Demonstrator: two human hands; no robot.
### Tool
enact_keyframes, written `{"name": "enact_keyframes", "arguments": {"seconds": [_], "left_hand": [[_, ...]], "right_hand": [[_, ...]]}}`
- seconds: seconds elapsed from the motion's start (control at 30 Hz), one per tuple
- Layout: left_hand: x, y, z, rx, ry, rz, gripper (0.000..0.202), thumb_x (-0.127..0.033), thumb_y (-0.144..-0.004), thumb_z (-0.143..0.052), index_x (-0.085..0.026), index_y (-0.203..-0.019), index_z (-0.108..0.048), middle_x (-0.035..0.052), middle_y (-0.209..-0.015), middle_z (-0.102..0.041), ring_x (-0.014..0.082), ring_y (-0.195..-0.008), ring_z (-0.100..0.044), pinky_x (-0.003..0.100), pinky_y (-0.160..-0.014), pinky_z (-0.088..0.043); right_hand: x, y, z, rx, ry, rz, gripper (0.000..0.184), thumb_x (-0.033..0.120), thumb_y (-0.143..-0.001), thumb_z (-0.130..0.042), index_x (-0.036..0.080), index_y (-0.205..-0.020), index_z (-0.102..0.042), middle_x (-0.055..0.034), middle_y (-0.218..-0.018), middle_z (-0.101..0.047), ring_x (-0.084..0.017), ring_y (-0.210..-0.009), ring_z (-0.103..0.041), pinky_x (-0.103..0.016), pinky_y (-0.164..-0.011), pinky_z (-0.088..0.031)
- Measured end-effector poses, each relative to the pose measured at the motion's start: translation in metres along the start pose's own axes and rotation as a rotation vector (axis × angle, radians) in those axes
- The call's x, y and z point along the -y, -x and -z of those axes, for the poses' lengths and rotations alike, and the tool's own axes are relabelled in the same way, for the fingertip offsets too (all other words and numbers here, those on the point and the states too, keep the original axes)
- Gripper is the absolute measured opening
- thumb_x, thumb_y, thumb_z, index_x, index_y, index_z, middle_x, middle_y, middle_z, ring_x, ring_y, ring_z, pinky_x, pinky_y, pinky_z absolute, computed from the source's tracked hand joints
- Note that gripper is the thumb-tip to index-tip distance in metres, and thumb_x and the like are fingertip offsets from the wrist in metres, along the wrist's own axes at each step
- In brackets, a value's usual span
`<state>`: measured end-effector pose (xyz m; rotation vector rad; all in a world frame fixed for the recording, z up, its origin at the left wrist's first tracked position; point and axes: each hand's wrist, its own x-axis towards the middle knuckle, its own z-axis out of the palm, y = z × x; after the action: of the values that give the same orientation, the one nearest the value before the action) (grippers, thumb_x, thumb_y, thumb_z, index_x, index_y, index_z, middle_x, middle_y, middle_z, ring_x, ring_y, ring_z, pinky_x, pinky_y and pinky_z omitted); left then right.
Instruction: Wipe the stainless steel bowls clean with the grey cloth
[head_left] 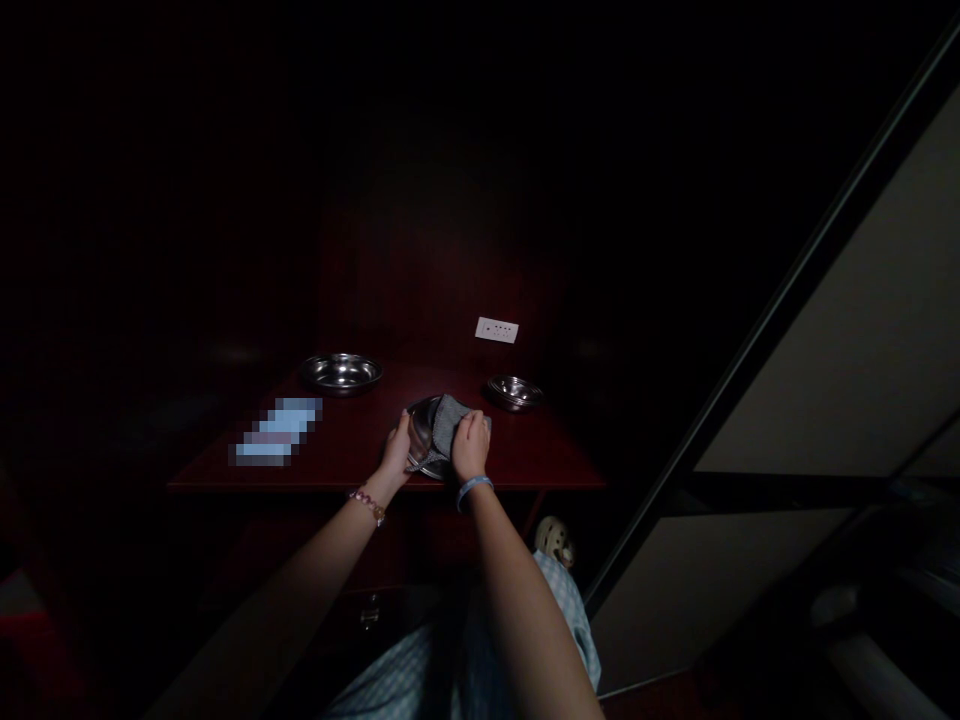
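Left of the steel dish (421, 428) that both hands are on, and well apart from it, a pale blue patch (281, 430) lies on the dark red tabletop (360, 435); it is pixelated, so any print on it cannot be read. Beyond the dish and to its left, a wide metal bowl (341, 373) stands upright. Below and left of the dish, a beaded bracelet (367, 506) circles the left wrist, with a small metal fitting (369, 611) showing in the dark under the tabletop.

The left hand (395, 455) grips the dish's left rim, thumb up on the near side; its other fingers are mostly hidden. The dish itself is at the near edge of the tabletop; whether it rests there or is lifted, I cannot tell. On its right side a grey cloth (448, 425) lies against the metal. The right hand (470, 446) is closed around that cloth, just right of the dish, with a blue wristband (474, 490) below; any marking on the band is too small to read.

Beyond the dish and to its right, a white wall socket (496, 330) is set in the back panel, its fine marks illegible. Nearer the dish, also right, stands a smaller metal bowl (514, 392). Below and right of the dish are a light shoe (553, 540) with holes and checked clothing (574, 600); farthest right, a pale partition (825, 310).
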<state>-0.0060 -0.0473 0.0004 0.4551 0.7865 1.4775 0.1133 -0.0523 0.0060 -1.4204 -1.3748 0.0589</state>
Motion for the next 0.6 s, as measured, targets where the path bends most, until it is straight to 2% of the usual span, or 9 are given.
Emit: {"name": "enact_keyframes", "arguments": {"seconds": [0.2, 0.37, 0.6], "left_hand": [[-0.002, 0.003, -0.002, 0.018, 0.033, 0.030, 0.034, -0.038, -0.103, -0.050, -0.012, -0.110, -0.071, 0.0154, -0.101, -0.080, 0.0255, -0.096, -0.078, 0.033, -0.081, -0.063], [-0.004, 0.004, -0.004, -0.022, 0.088, 0.047, 0.035, -0.037, -0.102, -0.053, -0.012, -0.120, -0.069, 0.0164, -0.104, -0.080, 0.0259, -0.091, -0.079, 0.036, -0.080, -0.064], [-0.001, 0.002, -0.004, -0.039, 0.065, 0.017, 0.032, -0.034, -0.103, -0.051, -0.010, -0.108, -0.071, 0.0150, -0.093, -0.080, 0.0235, -0.084, -0.079, 0.033, -0.078, -0.063]], "right_hand": [[0.001, 0.000, 0.002, -0.006, -0.101, 0.008, 0.023, 0.040, -0.099, -0.040, 0.024, -0.089, -0.053, -0.0076, -0.095, -0.067, -0.024, -0.095, -0.059, -0.037, -0.092, -0.042], [0.000, -0.005, 0.006, 0.097, -0.288, 0.032, 0.038, 0.054, -0.097, -0.045, 0.024, -0.085, -0.065, -0.0034, -0.090, -0.070, -0.022, -0.093, -0.059, -0.032, -0.088, -0.044], [0.003, -0.010, 0.009, 0.143, -0.459, 0.020, 0.054, 0.069, -0.092, -0.048, 0.022, -0.079, -0.072, -0.0036, -0.084, -0.073, -0.023, -0.089, -0.062, -0.030, -0.083, -0.047]]}}
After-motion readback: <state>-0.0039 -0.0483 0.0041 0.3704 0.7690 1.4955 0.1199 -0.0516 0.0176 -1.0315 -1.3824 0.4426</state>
